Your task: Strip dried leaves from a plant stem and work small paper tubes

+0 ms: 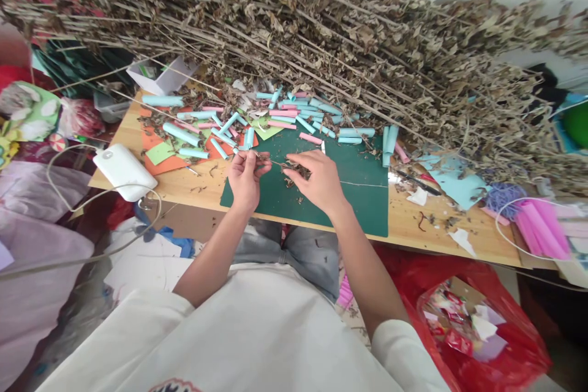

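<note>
My left hand [245, 179] is closed, its thumb and fingers pinching a thin dried plant stem [276, 163]. The stem runs from there towards my right hand [320, 179], and a thin length of it shows again to the right of that hand. Curled around the stem, my right hand's thumb and fingers close on crumpled brown leaves [296, 175]. Both hands are just above a dark green cutting mat [362, 208], with leaf crumbs scattered on it. Rolled blue paper tubes [356, 133] and pink paper tubes [311, 138] lie behind the hands.
A large heap of dried stalks [294, 24] spans the back of the wooden table [211, 190]. A white power bank [125, 171] with a cable is at the left edge. Right of the mat lie blue paper [454, 179] and purple yarn [505, 199]. A red bag [519, 343] stands below.
</note>
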Demonstrator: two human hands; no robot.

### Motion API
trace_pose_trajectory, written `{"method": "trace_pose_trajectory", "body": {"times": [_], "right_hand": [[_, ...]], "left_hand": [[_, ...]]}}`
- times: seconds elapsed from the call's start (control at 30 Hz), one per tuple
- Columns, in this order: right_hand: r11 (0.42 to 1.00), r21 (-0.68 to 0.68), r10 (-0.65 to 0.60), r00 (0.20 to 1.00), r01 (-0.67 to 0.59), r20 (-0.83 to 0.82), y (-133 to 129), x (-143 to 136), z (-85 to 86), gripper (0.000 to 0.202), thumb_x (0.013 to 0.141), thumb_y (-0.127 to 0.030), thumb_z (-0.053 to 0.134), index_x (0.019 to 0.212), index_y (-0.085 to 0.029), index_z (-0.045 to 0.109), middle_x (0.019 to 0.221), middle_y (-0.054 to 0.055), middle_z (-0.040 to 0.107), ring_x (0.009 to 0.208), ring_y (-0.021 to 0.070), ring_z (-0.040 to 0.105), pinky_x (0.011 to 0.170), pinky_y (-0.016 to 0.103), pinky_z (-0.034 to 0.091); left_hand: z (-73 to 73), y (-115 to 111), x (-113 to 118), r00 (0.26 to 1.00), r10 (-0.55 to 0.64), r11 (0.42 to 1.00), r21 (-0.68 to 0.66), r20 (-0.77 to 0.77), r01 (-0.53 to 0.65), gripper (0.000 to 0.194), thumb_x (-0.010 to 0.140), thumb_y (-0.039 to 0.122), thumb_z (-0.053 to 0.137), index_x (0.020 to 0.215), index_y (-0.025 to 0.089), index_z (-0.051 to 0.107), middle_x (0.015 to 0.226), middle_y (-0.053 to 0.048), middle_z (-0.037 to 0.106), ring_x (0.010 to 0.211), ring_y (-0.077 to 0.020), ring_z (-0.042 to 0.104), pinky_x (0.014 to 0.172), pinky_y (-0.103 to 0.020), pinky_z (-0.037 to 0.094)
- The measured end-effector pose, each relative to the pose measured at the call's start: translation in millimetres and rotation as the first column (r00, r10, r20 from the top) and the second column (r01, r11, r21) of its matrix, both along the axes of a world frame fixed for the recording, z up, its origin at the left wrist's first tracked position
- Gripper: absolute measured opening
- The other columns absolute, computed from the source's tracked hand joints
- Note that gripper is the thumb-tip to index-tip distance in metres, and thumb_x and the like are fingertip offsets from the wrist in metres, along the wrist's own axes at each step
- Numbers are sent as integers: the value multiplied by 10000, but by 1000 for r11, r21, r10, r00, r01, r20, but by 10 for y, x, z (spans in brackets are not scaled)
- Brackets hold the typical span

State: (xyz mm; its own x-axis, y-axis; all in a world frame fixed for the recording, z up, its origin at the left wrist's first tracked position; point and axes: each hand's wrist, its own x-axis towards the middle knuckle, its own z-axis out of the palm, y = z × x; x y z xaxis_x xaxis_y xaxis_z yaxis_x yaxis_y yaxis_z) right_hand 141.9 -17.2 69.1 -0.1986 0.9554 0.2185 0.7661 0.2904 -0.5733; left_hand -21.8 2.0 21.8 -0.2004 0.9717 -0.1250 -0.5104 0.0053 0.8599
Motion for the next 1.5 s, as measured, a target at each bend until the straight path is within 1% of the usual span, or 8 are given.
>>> {"method": "trace_pose_trajectory", "body": {"times": [0.2,0.5,0.6,0.67,0.8,1.13,1.37,1.5], "right_hand": [[1000,-5,22,992,-22,125,20,-62,-5,235,961,-306,508,991,-214,722,921,60,725,898,205,614,806,322,406],[1000,2,-9,949,9,316,43,130,-174,237,965,-266,494,951,-204,723,874,66,702,886,217,594,767,339,364],[998,-51,-18,940,38,341,44,162,-150,198,917,-252,575,1070,-213,695,958,80,702,952,247,596,779,353,386],[998,-46,-21,936,39,350,33,147,-103,357,879,-271,635,1231,-213,618,1067,106,683,1028,277,582,806,372,405],[1000,25,-24,949,17,313,21,37,-18,520,857,-341,670,1338,-198,532,1187,139,646,1121,308,555,878,405,427],[996,-28,-79,997,80,19,19,54,-4,283,946,-274,508,1183,-240,661,1078,41,736,919,198,685,804,290,487],[991,-59,-114,991,118,68,-63,210,83,293,937,-284,504,1171,-248,676,999,44,754,795,196,690,729,294,481],[992,-105,-61,993,71,100,-103,289,105,332,913,-298,548,1231,-267,636,998,34,747,751,191,673,726,306,491]], "left_hand": [[37,-67,106,995,-96,995,-34,28,97,349,758,446,753,806,173,540,912,-38,707,668,-88,676,604,-188,565],[-25,58,8,999,-42,998,-55,23,43,304,774,405,744,799,184,537,972,-23,712,712,-92,688,640,-199,567],[-15,77,-13,998,-36,997,-60,46,38,299,767,395,753,789,184,542,989,-29,720,737,-110,705,652,-207,571],[-7,62,8,997,-39,997,-69,60,43,286,768,391,753,789,177,565,1006,-44,725,774,-127,719,685,-219,579],[0,-7,111,996,-54,994,-87,73,60,248,763,363,762,810,154,639,1000,-71,733,827,-151,729,743,-234,586],[-38,-74,194,982,-182,980,-74,52,186,281,673,313,834,876,160,713,795,-26,718,682,-111,694,678,-224,596],[56,-26,151,943,-320,943,-68,93,326,354,784,411,733,1076,218,680,1017,-62,719,732,-110,681,637,-216,588],[71,25,193,972,-230,968,-90,49,233,273,753,398,765,900,175,707,887,-43,729,683,-92,676,628,-189,572]]}}
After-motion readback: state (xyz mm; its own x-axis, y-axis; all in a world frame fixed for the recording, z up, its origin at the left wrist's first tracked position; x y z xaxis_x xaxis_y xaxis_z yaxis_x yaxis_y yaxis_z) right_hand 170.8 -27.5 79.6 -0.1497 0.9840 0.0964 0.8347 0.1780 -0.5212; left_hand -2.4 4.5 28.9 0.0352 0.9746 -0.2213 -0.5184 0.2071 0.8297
